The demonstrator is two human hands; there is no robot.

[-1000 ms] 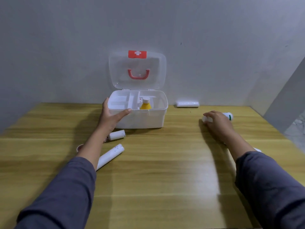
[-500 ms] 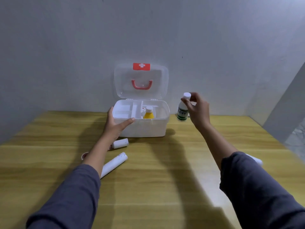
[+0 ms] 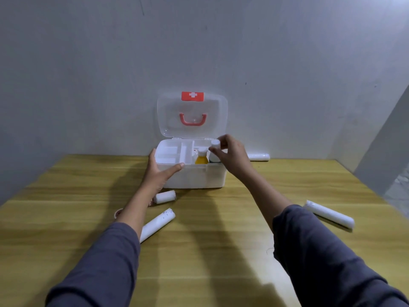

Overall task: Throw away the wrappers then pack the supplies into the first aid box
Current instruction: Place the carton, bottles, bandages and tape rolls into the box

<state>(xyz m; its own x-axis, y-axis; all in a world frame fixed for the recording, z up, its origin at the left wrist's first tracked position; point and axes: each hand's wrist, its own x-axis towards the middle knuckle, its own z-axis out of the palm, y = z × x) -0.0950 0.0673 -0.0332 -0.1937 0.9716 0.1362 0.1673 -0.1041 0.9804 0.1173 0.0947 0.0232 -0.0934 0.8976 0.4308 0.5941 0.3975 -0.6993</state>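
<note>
The first aid box (image 3: 194, 177) sits open at the back of the table (image 3: 210, 251), its clear lid propped against the wall. The right hand (image 3: 232, 157) pinches a small white-capped bottle (image 3: 215, 144) by its top, fingertips closed around the cap, and holds it over the box's right compartment, just beside the yellow bottle (image 3: 201, 157) standing inside. The left hand (image 3: 158, 173) lies spread against the box's left front corner, thumb along the rim, holding nothing but bracing it.

To my eye the thing to do is lower the bottle straight down, upright, and let go only once it stands on its base; smooth hard plastic tips easily. Bracing the box matters, since it looks light and slick on the polished wood.

In front of the box lie a short roll (image 3: 164, 196) and a long roll (image 3: 156, 224), soft white cylinders. Another long one (image 3: 329, 214) lies to the box's right, and one (image 3: 259, 156) behind it by the wall.
</note>
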